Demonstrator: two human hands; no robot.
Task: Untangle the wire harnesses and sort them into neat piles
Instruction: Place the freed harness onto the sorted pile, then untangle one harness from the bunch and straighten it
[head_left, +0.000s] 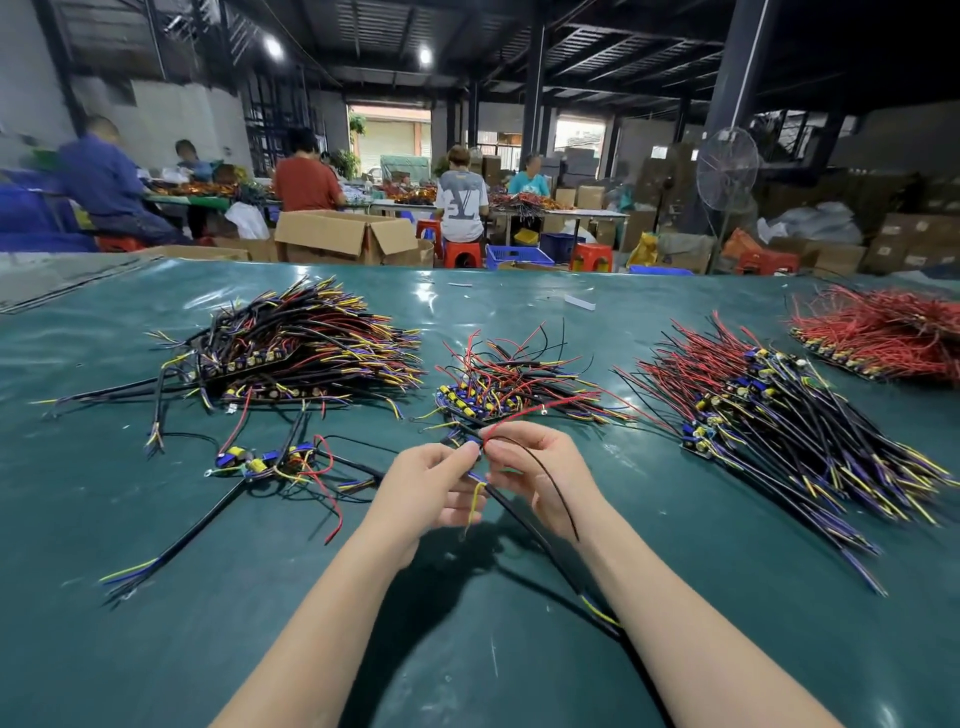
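My left hand (434, 486) and my right hand (540, 475) pinch one wire harness (524, 512) between them, just above the green table cover (208, 623). Its black cable runs down toward me between my forearms, and a red wire arcs up from my fingertips. Straight behind my hands lies a small tangled pile (514, 384) of red, black and yellow wires. A few loose harnesses (280, 462) lie to the left of my hands. A large neat pile (306, 348) sits at the far left, another (769, 410) at the right.
A heap of mostly red wires (888, 332) lies at the far right edge. Behind the table are open cardboard boxes (343, 234), red stools, blue crates, a standing fan (727, 171) and several seated people at other tables.
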